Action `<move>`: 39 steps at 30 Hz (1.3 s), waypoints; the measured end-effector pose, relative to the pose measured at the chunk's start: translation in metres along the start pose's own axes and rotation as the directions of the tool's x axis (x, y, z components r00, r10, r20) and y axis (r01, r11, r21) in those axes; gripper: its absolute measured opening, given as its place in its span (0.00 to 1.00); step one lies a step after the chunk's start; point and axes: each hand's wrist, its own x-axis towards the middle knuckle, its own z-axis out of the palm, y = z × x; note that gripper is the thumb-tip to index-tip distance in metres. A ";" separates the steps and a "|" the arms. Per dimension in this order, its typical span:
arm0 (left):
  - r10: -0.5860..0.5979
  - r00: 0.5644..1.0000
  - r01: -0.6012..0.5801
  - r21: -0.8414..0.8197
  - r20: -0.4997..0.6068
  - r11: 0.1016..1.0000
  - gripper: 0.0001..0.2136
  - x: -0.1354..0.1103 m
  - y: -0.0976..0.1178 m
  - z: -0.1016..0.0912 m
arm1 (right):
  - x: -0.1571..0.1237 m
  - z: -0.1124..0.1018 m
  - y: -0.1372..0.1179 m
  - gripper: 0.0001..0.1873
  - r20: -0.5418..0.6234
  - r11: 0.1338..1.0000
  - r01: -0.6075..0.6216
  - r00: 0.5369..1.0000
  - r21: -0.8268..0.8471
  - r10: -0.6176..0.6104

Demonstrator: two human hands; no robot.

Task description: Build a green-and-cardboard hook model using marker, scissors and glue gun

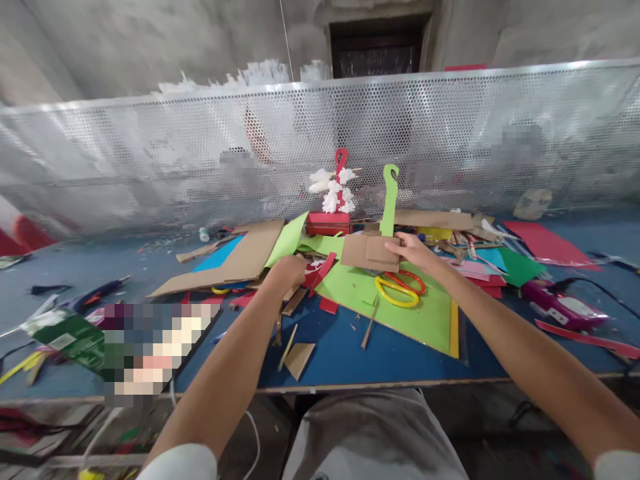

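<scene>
My right hand [413, 250] is pinched on a small brown cardboard piece [370, 252] that carries an upright green paper strip with a curled top [389, 199]. It is held just above a large green paper sheet [395, 307]. My left hand [286, 270] is curled closed beside a red paper strip [321, 273]; what it holds, if anything, is hidden. Two pairs of scissors, yellow-handled [395, 293] and red-handled [411, 280], lie on the green sheet below my right hand.
A red box with white tufts and a red hook [334, 207] stands behind. Large cardboard sheets [240, 260], coloured paper scraps [505, 263] and a purple glue gun [557, 303] litter the blue table [340, 353]. A perforated metal screen [450, 133] closes the back.
</scene>
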 end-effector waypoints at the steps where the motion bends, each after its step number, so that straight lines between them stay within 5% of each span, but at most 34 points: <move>1: -0.036 0.999 0.036 0.024 0.017 0.999 0.30 -0.004 0.002 -0.005 | 0.000 0.000 0.000 0.20 -0.004 1.000 -0.001 1.000 -0.006 0.001; 4: -0.093 0.994 0.088 0.078 0.059 0.993 0.35 -0.018 0.004 -0.023 | 0.000 -0.002 -0.001 0.21 -0.012 1.000 0.006 1.000 -0.019 -0.006; 9: -0.027 0.996 0.021 0.059 0.090 0.998 0.43 -0.039 0.006 -0.050 | 0.001 -0.004 0.000 0.19 -0.030 0.999 0.035 0.999 -0.034 -0.036; 17: 0.119 0.983 -0.126 -0.044 -0.136 0.991 0.27 -0.064 0.027 -0.079 | 0.002 -0.005 0.000 0.21 -0.057 0.993 -0.014 0.998 -0.116 0.007; 22: 0.150 0.967 -0.166 -0.062 -0.204 0.984 0.36 -0.060 0.031 -0.073 | 0.003 -0.003 -0.001 0.21 -0.009 0.993 0.010 1.000 -0.115 -0.012; 28: 0.074 0.952 -0.072 0.017 -0.295 0.997 0.24 -0.041 0.040 -0.051 | 0.002 -0.001 0.000 0.22 -0.029 0.997 -0.005 1.000 -0.082 0.003; 32: 0.180 0.958 -0.190 -0.023 -0.223 0.982 0.21 -0.044 0.049 -0.052 | -0.001 -0.001 -0.003 0.22 -0.028 0.996 -0.068 0.997 -0.055 0.066; 39: 0.117 0.957 -0.151 -0.113 -0.265 0.982 0.16 -0.039 0.016 -0.059 | 0.002 -0.008 -0.007 0.18 -0.135 0.963 -0.094 0.989 -0.253 0.061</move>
